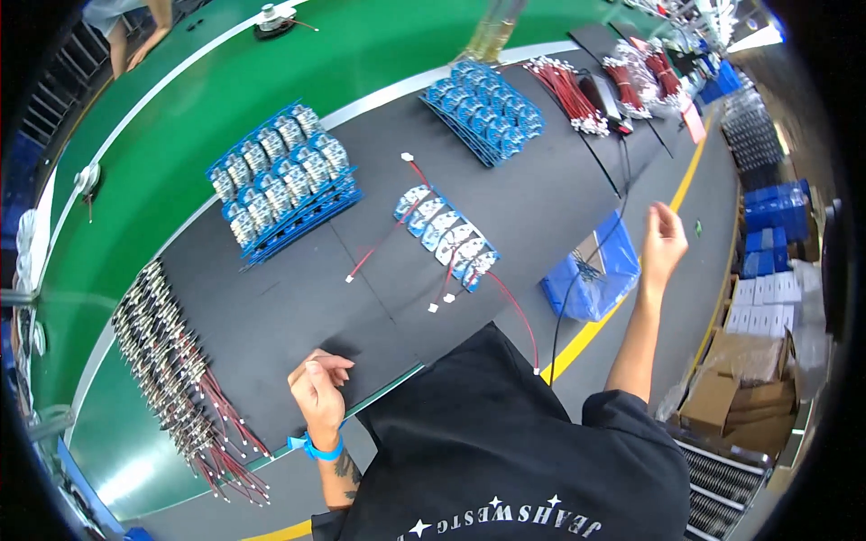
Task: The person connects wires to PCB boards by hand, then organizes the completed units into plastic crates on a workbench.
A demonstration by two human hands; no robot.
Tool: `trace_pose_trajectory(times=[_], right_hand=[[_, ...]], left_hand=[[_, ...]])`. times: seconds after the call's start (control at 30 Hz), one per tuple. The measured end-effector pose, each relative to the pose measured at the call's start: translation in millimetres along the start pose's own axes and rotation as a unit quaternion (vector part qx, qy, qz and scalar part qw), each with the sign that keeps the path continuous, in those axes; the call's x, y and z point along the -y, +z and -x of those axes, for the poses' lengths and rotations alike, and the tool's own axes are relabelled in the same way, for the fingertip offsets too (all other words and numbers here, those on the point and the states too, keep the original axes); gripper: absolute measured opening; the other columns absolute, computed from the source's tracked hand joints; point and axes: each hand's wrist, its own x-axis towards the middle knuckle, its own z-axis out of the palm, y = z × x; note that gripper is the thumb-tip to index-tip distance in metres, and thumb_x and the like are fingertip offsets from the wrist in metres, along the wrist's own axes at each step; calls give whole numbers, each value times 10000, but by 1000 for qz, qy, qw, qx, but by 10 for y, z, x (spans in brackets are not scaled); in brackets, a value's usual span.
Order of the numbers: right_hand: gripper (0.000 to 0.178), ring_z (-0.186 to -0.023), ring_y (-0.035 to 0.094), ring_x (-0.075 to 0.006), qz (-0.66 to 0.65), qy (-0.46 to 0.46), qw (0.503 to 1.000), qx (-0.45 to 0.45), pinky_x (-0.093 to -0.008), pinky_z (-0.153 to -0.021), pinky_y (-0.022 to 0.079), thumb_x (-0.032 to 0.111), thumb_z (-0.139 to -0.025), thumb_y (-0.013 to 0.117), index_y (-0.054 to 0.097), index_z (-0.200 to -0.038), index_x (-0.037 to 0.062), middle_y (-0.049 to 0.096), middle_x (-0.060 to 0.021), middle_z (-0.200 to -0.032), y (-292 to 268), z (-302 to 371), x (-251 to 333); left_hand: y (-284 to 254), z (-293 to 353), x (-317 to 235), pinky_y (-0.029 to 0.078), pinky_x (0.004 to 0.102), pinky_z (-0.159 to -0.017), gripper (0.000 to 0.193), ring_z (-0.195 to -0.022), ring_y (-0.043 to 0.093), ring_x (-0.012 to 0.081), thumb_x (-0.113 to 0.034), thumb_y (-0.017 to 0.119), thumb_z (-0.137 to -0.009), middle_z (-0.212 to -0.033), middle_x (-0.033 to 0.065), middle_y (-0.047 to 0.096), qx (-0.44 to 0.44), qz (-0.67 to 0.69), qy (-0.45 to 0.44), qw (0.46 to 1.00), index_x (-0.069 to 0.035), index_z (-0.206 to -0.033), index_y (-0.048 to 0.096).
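Observation:
On the dark mat in front of me lies a blue circuit-board panel (pixel 446 234) with several white-faced sections. Thin red-and-black wire leads (pixel 516 307) with white plugs lie across it and trail off its sides. My left hand (pixel 318 383), with a blue wristband, is over the mat's near edge, its fingers loosely bent and apart, with nothing seen in them. My right hand (pixel 665 242) is raised off to the right, beyond a blue plastic bag-lined bin (pixel 591 275). Its fingers are bent together; whatever they hold, if anything, is too small to make out.
Stacked blue board panels stand at the back left (pixel 284 180) and back centre (pixel 487 113). Wired small boards (pixel 171 361) lie in rows at the left. Red wire bundles (pixel 573 95) lie at the far right. A black cable (pixel 582 261) crosses the bin. Another person's arm (pixel 149 41) shows top left.

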Motion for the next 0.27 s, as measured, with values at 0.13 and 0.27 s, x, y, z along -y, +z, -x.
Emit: trace_pose_trajectory(times=[0.13,0.27], right_hand=[[257,-649,602,-153,-60,-2,912,406,-297,-629,495,193,-818,668,643,-924,-40,655,-99,-767,730,601,1096],[396,-878,632,-270,-7,-54,854,518,-326,-770,498,272,-718,758,634,-921,-44,639,-201,-959,1121,901,1633]], left_hand=[[-47,31,-10,346,224,-460,534,-502,463,100,-277,320,-1009,-583,59,524,-33,21,-27,999,52,-726,631],[-87,57,-81,372,241,-470,503,-504,477,116,-271,352,-1001,-578,64,529,-45,2,-40,998,50,-741,640]])
